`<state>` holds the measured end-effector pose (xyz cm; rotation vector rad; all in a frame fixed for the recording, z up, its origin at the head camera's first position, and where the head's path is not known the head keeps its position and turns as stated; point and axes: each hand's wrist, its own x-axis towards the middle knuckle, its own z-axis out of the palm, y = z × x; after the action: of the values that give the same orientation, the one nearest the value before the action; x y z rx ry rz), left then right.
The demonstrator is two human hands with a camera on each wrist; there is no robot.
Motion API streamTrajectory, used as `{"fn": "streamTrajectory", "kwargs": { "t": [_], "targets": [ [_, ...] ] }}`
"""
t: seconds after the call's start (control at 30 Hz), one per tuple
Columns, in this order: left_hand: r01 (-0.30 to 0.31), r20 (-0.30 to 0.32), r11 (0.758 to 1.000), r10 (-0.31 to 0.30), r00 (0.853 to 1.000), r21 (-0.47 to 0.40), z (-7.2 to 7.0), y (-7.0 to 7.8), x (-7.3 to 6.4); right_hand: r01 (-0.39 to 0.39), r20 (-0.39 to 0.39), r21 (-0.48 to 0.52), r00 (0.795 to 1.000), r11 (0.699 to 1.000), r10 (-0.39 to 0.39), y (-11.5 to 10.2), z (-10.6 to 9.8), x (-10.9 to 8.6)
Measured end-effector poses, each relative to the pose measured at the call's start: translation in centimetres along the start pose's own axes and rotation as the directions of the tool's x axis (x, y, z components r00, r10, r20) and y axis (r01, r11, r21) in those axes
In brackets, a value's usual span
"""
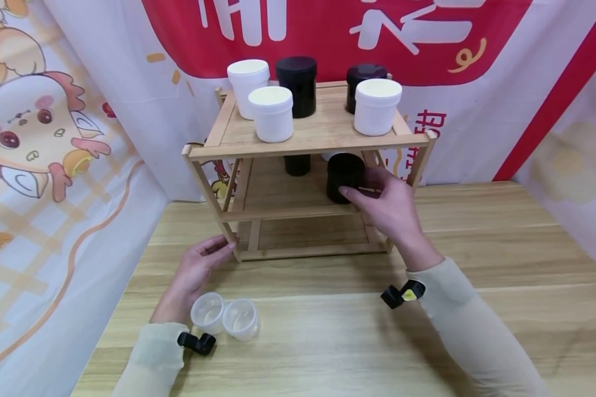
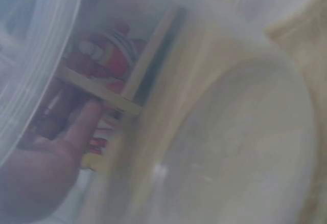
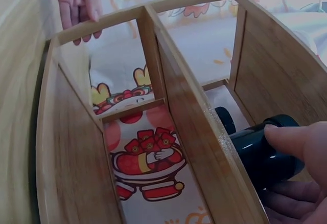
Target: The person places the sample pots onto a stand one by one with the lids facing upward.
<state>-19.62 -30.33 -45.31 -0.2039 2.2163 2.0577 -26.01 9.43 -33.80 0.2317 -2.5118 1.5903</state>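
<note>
A black lidded jar [image 1: 341,179] is at the right front of the wooden rack's [image 1: 303,147] middle shelf. My right hand [image 1: 389,205] holds it from the right, thumb on the near side; its other fingers are partly hidden behind the jar. In the right wrist view, the same jar [image 3: 265,155] lies between thumb and fingers. At the rack's lower left corner, my left hand [image 1: 201,264] grips the front post, with the thumb in front and fingertips behind. Farther back on that shelf stands another black jar [image 1: 297,164], its top hidden by the top shelf.
Two clear plastic cups [image 1: 240,318] stand beside my left wrist and fill much of the left wrist view. On the top shelf are white jars [image 1: 377,110] and black jars [image 1: 298,88], several in all. A printed curtain [image 1: 179,127] hangs behind the table [image 1: 318,342].
</note>
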Motion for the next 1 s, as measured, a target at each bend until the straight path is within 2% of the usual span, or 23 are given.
{"fn": "streamTrajectory", "kwargs": {
  "t": [0.23,0.47,1.0],
  "targets": [
    [0.001,-0.008,1.0,-0.001,1.0,-0.01,0.1,-0.1,-0.1,0.039,-0.049,-0.075,0.998,0.996,-0.042,-0.1,0.5,0.5],
    [0.026,-0.019,1.0,-0.026,0.999,0.006,0.1,0.3,-0.2,0.052,-0.03,-0.083,0.998,0.995,-0.054,-0.2,0.6,1.1],
    [0.034,-0.023,0.999,-0.033,0.999,0.015,0.2,0.1,-0.1,-0.022,0.035,-0.086,0.999,0.996,0.025,-0.8,0.4,2.2]
  ]
}}
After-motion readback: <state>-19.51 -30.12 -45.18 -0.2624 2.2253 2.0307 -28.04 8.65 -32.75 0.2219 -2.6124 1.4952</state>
